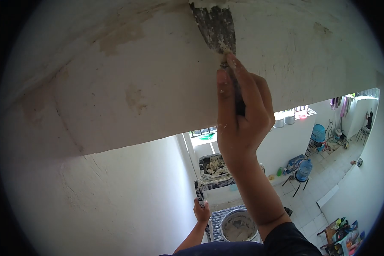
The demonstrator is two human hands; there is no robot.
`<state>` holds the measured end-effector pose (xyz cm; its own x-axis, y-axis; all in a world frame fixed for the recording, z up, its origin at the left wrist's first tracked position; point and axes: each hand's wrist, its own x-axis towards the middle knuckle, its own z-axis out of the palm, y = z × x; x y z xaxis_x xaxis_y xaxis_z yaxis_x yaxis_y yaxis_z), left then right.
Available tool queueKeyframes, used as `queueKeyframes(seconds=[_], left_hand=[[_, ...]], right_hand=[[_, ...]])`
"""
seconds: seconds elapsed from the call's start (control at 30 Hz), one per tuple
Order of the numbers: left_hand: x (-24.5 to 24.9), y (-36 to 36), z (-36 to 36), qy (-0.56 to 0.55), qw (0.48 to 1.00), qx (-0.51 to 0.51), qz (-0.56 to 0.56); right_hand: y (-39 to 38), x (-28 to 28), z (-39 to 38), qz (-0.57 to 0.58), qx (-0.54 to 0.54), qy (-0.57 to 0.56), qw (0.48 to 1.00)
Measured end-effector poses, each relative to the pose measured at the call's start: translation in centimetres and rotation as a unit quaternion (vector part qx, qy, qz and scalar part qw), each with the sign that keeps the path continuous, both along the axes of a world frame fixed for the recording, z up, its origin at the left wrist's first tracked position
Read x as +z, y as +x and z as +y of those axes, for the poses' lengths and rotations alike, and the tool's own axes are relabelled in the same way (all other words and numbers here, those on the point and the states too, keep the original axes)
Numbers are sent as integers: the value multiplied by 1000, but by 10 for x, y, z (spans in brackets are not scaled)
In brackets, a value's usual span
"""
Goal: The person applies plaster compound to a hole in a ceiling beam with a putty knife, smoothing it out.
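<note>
Fingers of the right hand (249, 128) grip the scraper (217, 27), best held at a shallow, steady angle to the plaster (170, 85); the left hand (202, 211) grasps a smeared tool (199, 190)

No lettering, label, brand, number or sign is showing legibly anywhere; whatever marks the distant items are carrying are appearing too small to read.
</note>
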<state>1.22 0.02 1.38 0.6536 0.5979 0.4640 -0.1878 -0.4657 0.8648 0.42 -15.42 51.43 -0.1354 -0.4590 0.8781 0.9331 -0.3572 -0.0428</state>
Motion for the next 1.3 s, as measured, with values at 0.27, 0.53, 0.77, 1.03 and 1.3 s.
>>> queueKeyframes(seconds=[0.27, 0.53, 0.77, 1.03, 1.3], left_hand=[[13, -5, -3, 8, 1000, 5, 0], [7, -3, -1, 20, 1000, 15, 7], [7, -3, -1, 10, 1000, 13, 20], [9, -5, 1, -28, 999, -18, 41], [9, -4, -1, -30, 998, -15, 44]], right_hand=[[-1, 4, 1, 7, 12, 12, 1000], [-4, -1, -9, 30, -21, -30, 999], [-2, 6, -15, 32, -26, -38, 998], [-8, 10, -12, 68, -61, -82, 992], [-50, -3, -39, 177, -81, -203, 959]])
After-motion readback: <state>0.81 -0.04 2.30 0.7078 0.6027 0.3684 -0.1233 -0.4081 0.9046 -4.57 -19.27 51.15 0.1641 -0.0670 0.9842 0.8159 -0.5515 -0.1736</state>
